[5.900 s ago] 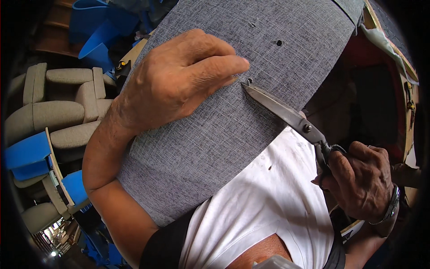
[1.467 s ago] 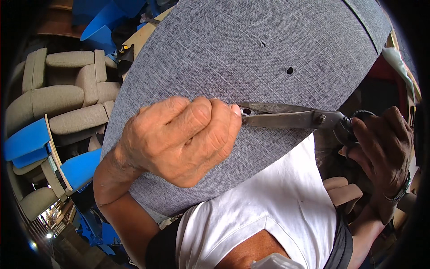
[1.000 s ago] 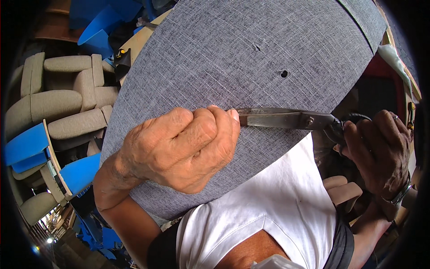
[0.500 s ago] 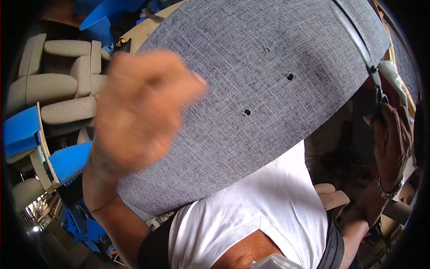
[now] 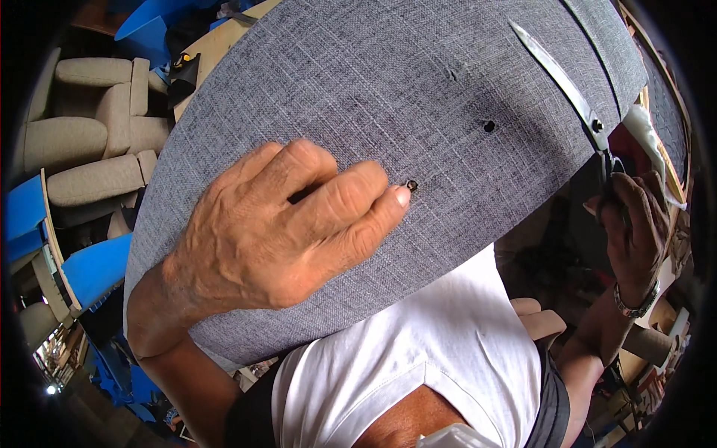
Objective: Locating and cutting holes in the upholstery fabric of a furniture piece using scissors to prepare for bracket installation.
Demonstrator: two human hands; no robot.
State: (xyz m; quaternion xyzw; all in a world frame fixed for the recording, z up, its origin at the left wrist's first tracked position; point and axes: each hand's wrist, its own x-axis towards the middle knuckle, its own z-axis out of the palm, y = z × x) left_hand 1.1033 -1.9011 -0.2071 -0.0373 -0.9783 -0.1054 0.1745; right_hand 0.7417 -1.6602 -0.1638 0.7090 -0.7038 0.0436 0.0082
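Note:
A large panel covered in grey woven fabric (image 5: 328,89) lies across my front. My left hand (image 5: 276,216) rests on it, fingers curled in and thumb stretched along the index finger. The thumb tip touches the edge of a small hole (image 5: 412,186), where something brassy and round shows. What the curled fingers may hold is hidden. A second dark hole (image 5: 489,127) lies to the upper right, and a small slit (image 5: 452,75) above. At the right, my right hand (image 5: 638,216) grips the handles of metal scissors (image 5: 560,78), their blades together and lying over the fabric.
Beige upholstered seats (image 5: 82,142) stand at the left, with blue sheets (image 5: 97,269) on a wooden edge below them. A wooden board (image 5: 216,56) shows behind the panel. White padding (image 5: 648,134) hangs by a wooden frame at the right.
My left hand, blurred and raised before, has come down to the right onto the fabric by the hole. The scissors have swung left, and my right hand has shifted slightly lower.

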